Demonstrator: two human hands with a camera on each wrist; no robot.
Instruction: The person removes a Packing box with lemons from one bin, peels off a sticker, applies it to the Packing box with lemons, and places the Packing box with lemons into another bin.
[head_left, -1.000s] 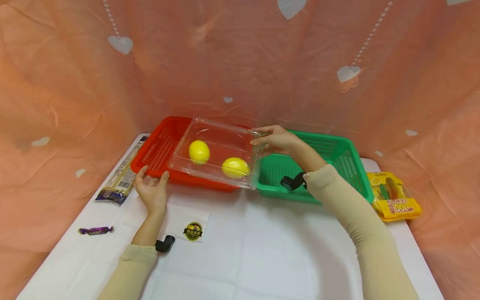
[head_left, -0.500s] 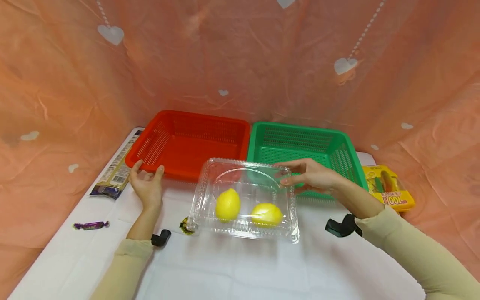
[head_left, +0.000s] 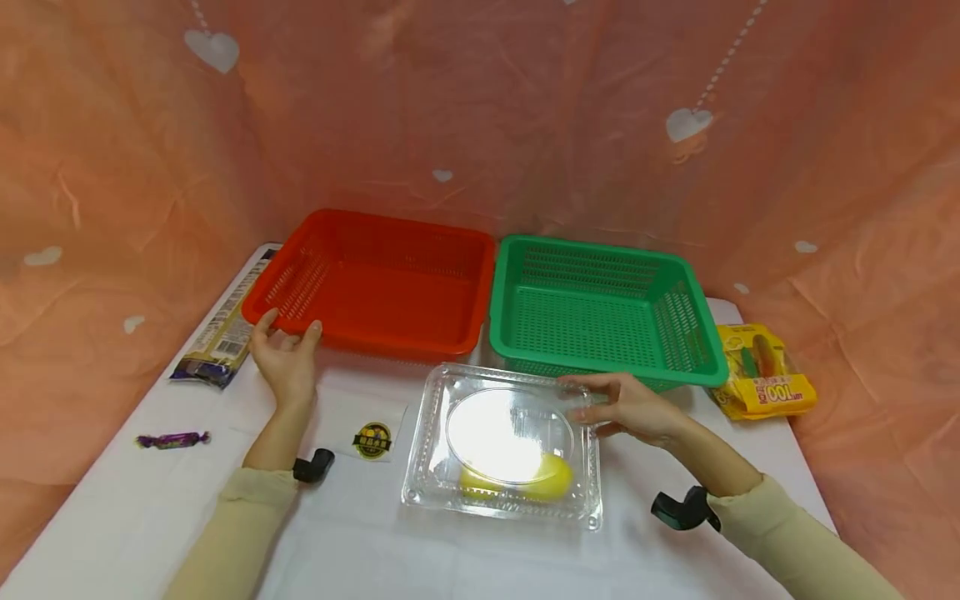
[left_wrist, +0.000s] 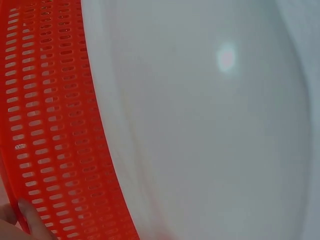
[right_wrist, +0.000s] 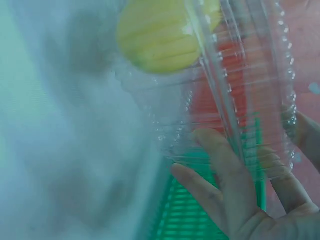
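My right hand point(head_left: 633, 410) grips the right side of a clear plastic clamshell box point(head_left: 432, 454), which is over the white table in front of the baskets. Inside the box, two lemons point(head_left: 553, 477) show through the glare on its lid; one lemon point(right_wrist: 155, 37) is plain in the right wrist view. At the front left corner of a red basket point(head_left: 390, 343), my left hand point(head_left: 287, 367) holds the rim between thumb and fingers. Its fingertips point(left_wrist: 32, 220) show on the basket's edge in the left wrist view.
A green basket point(head_left: 585, 358) stands right of the red one. Beyond it lies a yellow snack pack point(head_left: 772, 396). A gold and purple packet point(head_left: 225, 333), a purple wrapped candy point(head_left: 174, 440) and a flat piece with a round black label point(head_left: 372, 440) lie left.
The right hand has brought the box with the lemons from above the red basket toward the front and down to the right. The left hand stays at the red basket's rim.
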